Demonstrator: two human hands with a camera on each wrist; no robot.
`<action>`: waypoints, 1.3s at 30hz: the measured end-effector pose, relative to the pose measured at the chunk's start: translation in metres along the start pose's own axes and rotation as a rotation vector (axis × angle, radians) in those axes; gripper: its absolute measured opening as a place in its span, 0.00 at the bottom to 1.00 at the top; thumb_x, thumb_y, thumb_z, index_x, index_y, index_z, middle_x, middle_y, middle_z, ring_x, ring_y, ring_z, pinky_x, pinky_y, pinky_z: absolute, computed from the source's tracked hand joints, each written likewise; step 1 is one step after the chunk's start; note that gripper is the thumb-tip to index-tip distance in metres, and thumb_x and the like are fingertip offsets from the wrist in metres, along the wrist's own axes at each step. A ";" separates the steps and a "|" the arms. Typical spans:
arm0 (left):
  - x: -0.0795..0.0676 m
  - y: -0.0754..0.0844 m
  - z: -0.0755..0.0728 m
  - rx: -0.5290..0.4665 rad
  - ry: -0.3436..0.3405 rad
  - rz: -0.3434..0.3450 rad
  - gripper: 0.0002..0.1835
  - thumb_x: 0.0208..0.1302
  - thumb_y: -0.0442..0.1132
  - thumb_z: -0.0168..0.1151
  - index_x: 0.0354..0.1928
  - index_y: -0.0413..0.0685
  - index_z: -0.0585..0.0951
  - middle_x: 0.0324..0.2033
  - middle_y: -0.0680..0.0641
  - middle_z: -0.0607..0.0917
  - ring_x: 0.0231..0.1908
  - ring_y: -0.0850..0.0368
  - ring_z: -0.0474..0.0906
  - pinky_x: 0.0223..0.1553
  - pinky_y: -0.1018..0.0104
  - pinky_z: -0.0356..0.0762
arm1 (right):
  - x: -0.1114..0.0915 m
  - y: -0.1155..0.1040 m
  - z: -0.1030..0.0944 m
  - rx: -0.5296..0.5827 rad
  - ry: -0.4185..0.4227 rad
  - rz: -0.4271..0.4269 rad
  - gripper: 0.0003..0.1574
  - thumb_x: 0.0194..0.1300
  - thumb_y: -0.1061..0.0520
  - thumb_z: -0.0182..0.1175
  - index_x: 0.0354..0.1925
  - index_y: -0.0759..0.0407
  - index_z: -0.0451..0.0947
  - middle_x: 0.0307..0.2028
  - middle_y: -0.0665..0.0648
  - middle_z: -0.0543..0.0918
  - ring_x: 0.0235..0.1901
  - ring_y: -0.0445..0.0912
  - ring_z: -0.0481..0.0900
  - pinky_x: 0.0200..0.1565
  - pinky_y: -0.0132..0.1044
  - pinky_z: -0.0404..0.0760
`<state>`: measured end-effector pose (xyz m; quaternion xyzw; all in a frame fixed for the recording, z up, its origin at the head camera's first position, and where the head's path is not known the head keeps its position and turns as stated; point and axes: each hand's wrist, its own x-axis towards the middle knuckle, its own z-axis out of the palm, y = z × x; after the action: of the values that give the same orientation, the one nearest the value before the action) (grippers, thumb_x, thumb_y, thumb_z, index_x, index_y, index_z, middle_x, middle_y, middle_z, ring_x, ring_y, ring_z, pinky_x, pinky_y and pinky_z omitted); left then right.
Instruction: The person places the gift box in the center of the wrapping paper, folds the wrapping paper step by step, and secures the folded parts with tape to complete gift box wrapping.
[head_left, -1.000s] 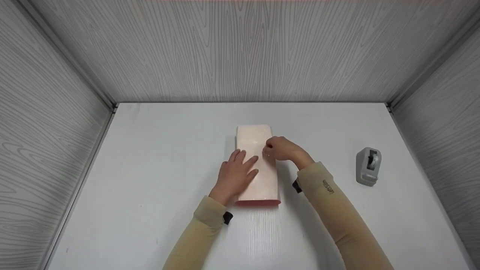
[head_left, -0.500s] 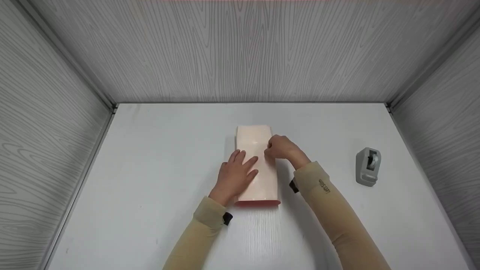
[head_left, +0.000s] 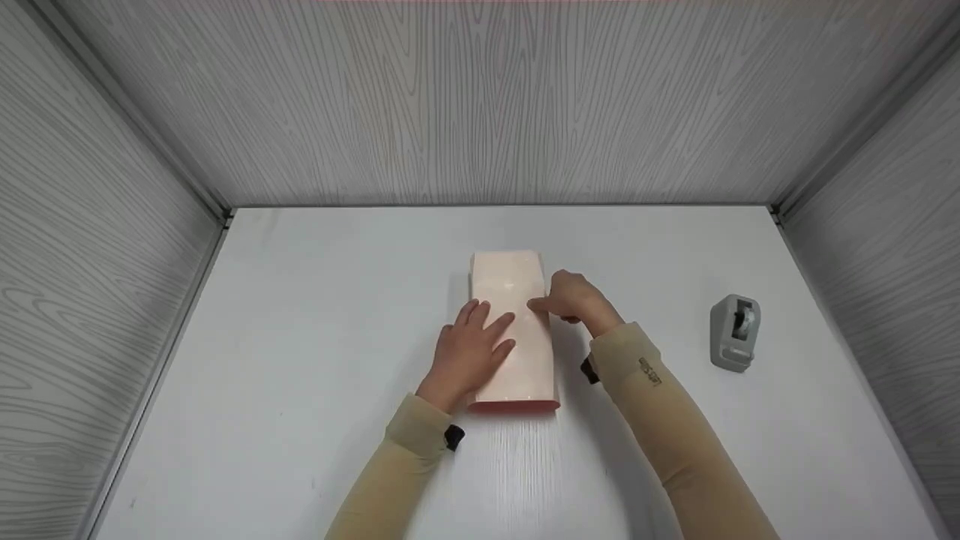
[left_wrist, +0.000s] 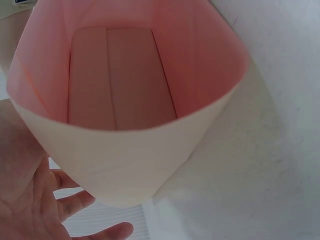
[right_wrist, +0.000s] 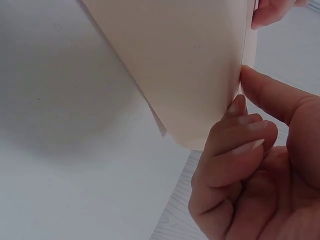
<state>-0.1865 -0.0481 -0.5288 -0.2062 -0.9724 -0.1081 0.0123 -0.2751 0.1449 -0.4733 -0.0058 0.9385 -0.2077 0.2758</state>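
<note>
One paper [head_left: 525, 367], pale outside and pink inside, is lying near the middle of the head frame and surrounding a box [left_wrist: 132, 82], whose lengthwise seam is showing through the open end in the left wrist view. The left hand [head_left: 466, 352] is resting on top, fingers spread. The right hand [head_left: 577, 301] is pinching the paper's side between thumb and curled fingers. Toward the frame's right, a dispenser [head_left: 723, 335] is holding tape [head_left: 744, 322] and standing on the table [head_left: 315, 337].
</note>
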 end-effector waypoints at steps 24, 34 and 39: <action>0.000 0.000 0.001 -0.002 0.019 0.003 0.26 0.74 0.59 0.46 0.70 0.65 0.69 0.67 0.44 0.66 0.70 0.44 0.56 0.50 0.43 0.74 | -0.008 0.004 0.006 0.100 0.070 0.019 0.33 0.65 0.42 0.63 0.50 0.71 0.73 0.38 0.62 0.78 0.28 0.49 0.76 0.29 0.38 0.79; 0.000 0.000 0.000 -0.004 0.013 -0.001 0.26 0.74 0.58 0.47 0.70 0.63 0.69 0.67 0.43 0.66 0.70 0.43 0.56 0.49 0.43 0.75 | -0.006 0.024 0.014 0.261 0.070 -0.026 0.35 0.66 0.36 0.60 0.48 0.68 0.71 0.38 0.61 0.75 0.30 0.50 0.76 0.31 0.39 0.79; 0.000 0.001 0.000 -0.007 0.016 -0.003 0.26 0.74 0.58 0.48 0.70 0.63 0.70 0.67 0.43 0.66 0.70 0.43 0.56 0.50 0.42 0.75 | -0.006 0.036 0.015 0.398 0.019 -0.073 0.37 0.71 0.34 0.52 0.48 0.69 0.74 0.28 0.57 0.73 0.26 0.47 0.72 0.30 0.39 0.78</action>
<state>-0.1863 -0.0475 -0.5285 -0.2042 -0.9722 -0.1133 0.0190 -0.2581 0.1730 -0.4961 0.0167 0.8807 -0.3989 0.2550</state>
